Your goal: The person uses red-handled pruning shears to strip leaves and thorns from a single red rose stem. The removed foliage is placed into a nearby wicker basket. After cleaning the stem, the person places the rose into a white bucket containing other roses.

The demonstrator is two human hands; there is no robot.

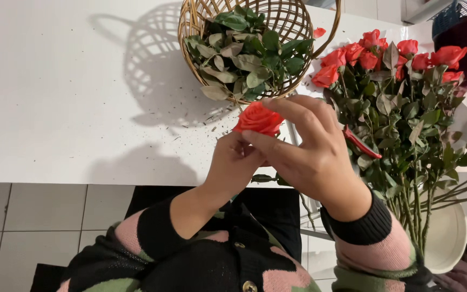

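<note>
Your left hand [233, 162] and right hand [309, 146] meet at frame centre. The red rose [258, 119] sits just above the left fingers, which pinch beneath its bloom; the right fingers curl against its right side. Red-handled clippers [360, 143] protrude from your right palm. The wicker basket [190, 24] lies above on the tabletop [55, 81].

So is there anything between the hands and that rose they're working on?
No, nothing is in between. Both hands already touch the rose: the left hand grips below the bloom, and the right hand reaches its fingers over the bloom. A red tool sticks out of the right hand on the far side.
</note>
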